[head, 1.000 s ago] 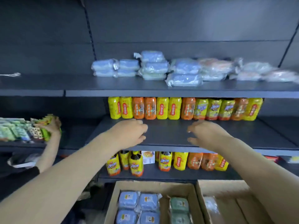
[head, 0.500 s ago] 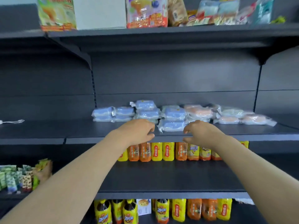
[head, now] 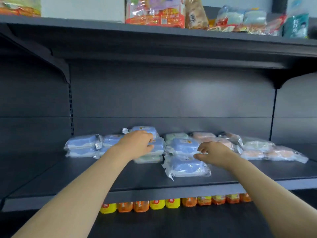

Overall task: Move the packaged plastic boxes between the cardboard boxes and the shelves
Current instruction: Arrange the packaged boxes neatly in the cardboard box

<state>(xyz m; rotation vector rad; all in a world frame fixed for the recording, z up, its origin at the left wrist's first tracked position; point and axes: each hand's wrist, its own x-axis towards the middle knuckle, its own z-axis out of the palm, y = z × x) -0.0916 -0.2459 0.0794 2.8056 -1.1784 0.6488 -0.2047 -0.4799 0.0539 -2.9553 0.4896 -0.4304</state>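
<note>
— As we read the head view, where did the packaged boxes lie, and how did the hands stand?

— We found them all on the middle shelf [head: 154,193], towards its back. A three-high stack [head: 158,147] sat under the left hand [head: 137,145]. An upper blue pack [head: 183,146] rested on a lower blue pack [head: 187,166] just before the right hand [head: 214,152], with pink packs [head: 253,154] further right. Both hands had their fingers curled against the wrapping. Whether either had closed into a true grip we could not tell, for the frame was blurred. The cardboard boxes were out of view.

— What did we judge might go wrong?

— We judged three risks. The wrapping looked slick and loose, so a pinch on film alone could slip. The lower blue pack lay forward of the rest, so a pull on the upper blue pack could drag it towards the shelf's front edge and over it, past the bottles [head: 157,204] below. Drawing out the middle of the three-high stack could tip its top pack.

— And against the frame half a second earlier?

— Then both hands hovered at the shelf's front edge, short of the packs, loosely curled and touching nothing. At this moment they had reached in to the packs. The camera had also tilted upward: the snack bags [head: 154,14] on the top shelf filled more of the view, and the bottles had shrunk to a strip at the bottom. The packs themselves had not shifted, so far as we could see.
</note>
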